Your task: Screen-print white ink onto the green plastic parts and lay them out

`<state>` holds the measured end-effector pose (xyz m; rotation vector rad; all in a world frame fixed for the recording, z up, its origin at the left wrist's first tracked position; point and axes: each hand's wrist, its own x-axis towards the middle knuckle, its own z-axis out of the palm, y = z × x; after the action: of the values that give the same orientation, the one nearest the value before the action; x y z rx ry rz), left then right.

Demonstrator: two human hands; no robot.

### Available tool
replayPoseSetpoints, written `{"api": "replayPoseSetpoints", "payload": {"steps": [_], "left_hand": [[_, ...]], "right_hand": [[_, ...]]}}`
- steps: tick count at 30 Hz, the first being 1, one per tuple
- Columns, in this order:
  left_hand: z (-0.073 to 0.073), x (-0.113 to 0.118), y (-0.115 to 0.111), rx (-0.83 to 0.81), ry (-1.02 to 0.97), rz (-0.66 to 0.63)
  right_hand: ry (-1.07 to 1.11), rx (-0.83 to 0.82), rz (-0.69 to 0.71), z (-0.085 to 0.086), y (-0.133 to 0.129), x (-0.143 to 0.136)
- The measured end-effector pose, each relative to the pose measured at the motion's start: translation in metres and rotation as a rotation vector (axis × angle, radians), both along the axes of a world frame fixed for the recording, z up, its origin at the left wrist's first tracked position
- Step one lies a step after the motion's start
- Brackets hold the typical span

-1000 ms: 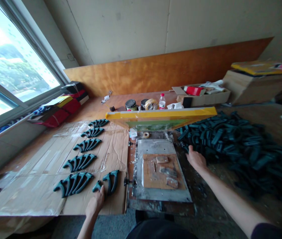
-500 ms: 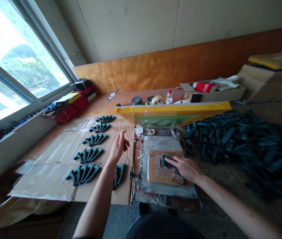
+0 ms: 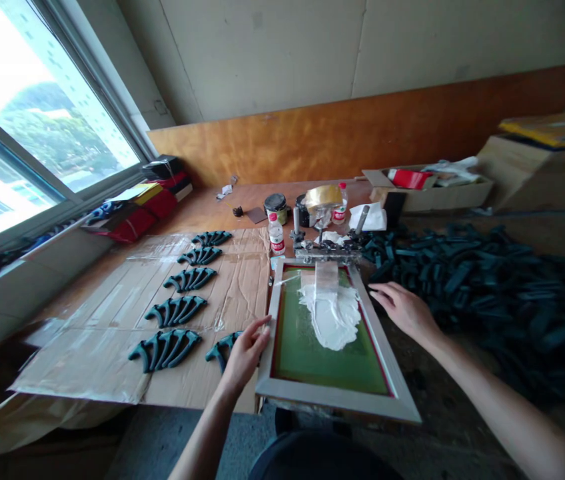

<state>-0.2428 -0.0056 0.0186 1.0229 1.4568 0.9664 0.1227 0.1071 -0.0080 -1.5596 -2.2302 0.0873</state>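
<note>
A screen printing frame (image 3: 342, 393) lies flat in front of me, with green mesh inside its pale border. White ink (image 3: 335, 323) is spread over the mesh, and a pale flat squeegee (image 3: 326, 277) rests at the ink's far end. My left hand (image 3: 246, 353) is at the frame's left edge, thumb and forefinger closed in on the rim. Beyond the right rim hovers my right hand (image 3: 405, 310), open, fingers reaching toward the frame and holding nothing. Dark green curved handles (image 3: 167, 350) lie in fanned rows on cardboard; my left hand partly covers one small group.
The cardboard sheet (image 3: 97, 353) covers the table at left. A large heap of dark green handles (image 3: 482, 287) is at right. Behind the frame stand a metal hinge clamp (image 3: 327, 252), a red-capped bottle (image 3: 276, 235), a jar (image 3: 275, 205) and a tape roll (image 3: 323, 197).
The screen frame has swung down from its raised position and now covers the base plate. My right hand has left the green handle there and moved right; my left hand has come down to the frame.
</note>
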Motion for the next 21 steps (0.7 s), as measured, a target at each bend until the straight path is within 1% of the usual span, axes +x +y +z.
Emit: {"api": "replayPoseSetpoints", "payload": {"steps": [2, 3, 4, 6, 7, 9, 10, 12, 14, 16, 17, 19, 21], "left_hand": [[-0.035, 0.002, -0.003, -0.032, 0.079, -0.021], [-0.048, 0.003, -0.003, -0.038, 0.137, -0.023], [-0.058, 0.004, -0.002, -0.041, 0.194, -0.025], [-0.071, 0.003, 0.002, -0.046, 0.274, -0.043], [-0.074, 0.002, 0.003, -0.049, 0.297, -0.054], [-0.076, -0.001, 0.003, -0.054, 0.325, -0.071], [-0.076, -0.002, 0.003, -0.057, 0.332, -0.075], [-0.075, -0.004, 0.003, -0.059, 0.338, -0.078], [-0.075, -0.004, 0.002, -0.062, 0.334, -0.073], [-0.074, -0.003, 0.001, -0.068, 0.319, -0.059], [-0.073, -0.003, 0.001, -0.068, 0.306, -0.051], [-0.071, -0.002, 0.001, -0.063, 0.275, -0.035], [-0.07, -0.001, 0.001, -0.061, 0.243, -0.016]], "right_hand": [[0.009, 0.105, 0.026, 0.024, 0.016, -0.026], [-0.025, 0.13, 0.064, 0.033, 0.022, -0.043], [-0.079, 0.123, 0.107, 0.04, 0.027, -0.06], [-0.18, 0.023, 0.178, 0.043, 0.028, -0.088], [-0.208, -0.039, 0.208, 0.041, 0.024, -0.096], [-0.221, -0.106, 0.272, 0.031, 0.009, -0.101], [-0.219, -0.106, 0.321, 0.025, -0.001, -0.098], [-0.214, -0.07, 0.465, 0.016, -0.023, -0.084], [-0.208, -0.054, 0.626, 0.014, -0.038, -0.069], [-0.198, -0.091, 0.725, 0.018, -0.042, -0.06], [-0.186, -0.114, 0.731, 0.021, -0.041, -0.058], [-0.141, -0.105, 0.66, 0.02, -0.037, -0.06], [-0.085, 0.02, 0.581, 0.011, -0.039, -0.063]]}}
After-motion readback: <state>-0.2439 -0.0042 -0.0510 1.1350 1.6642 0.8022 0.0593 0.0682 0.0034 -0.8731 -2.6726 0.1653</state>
